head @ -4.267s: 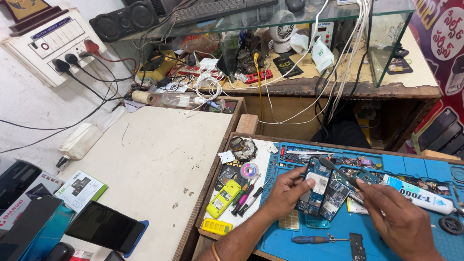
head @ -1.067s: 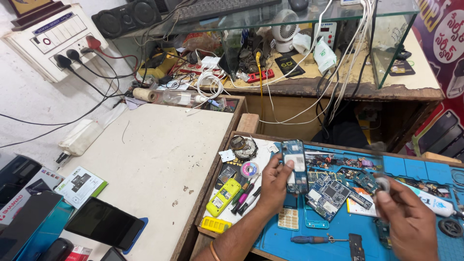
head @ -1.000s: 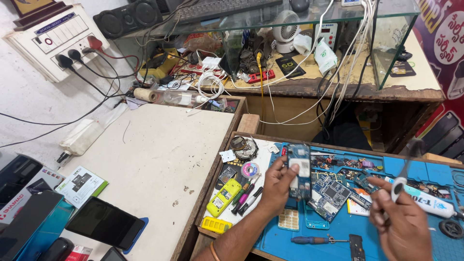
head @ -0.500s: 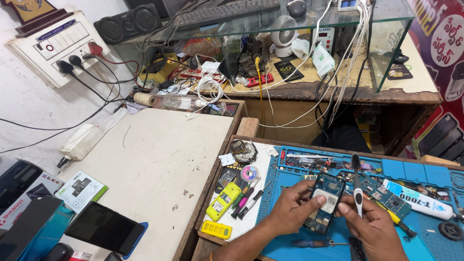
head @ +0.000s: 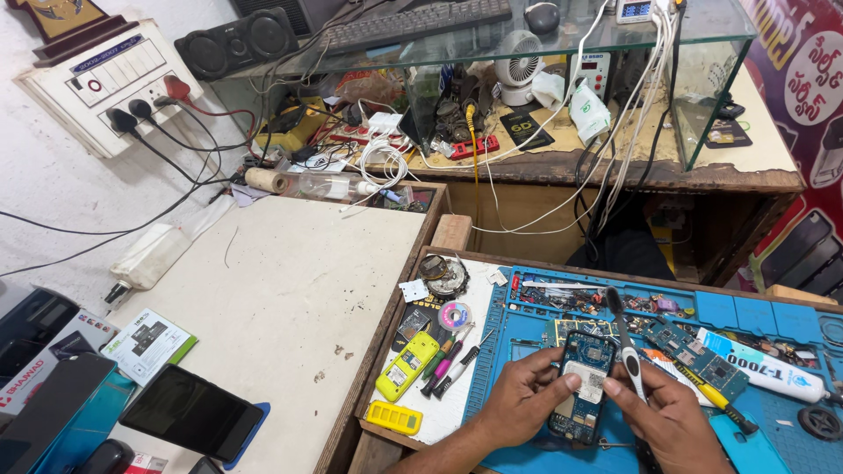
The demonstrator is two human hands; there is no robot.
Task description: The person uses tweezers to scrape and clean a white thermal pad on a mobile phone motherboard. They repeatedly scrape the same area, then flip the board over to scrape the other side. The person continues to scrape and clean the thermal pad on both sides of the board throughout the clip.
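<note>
Two hands meet over the blue mat (head: 755,439): left hand (head: 520,405) curled, fingers gripping the phone board (head: 583,386); right hand (head: 669,423) pinching an upright brush (head: 623,344).

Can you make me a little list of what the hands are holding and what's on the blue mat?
left hand: holds an opened phone, blue circuit board showing
right hand: holds a white-handled brush over the phone
blue mat: loose circuit board, white glue tube, small parts in its tray slots
beside the mat: yellow phone
</note>
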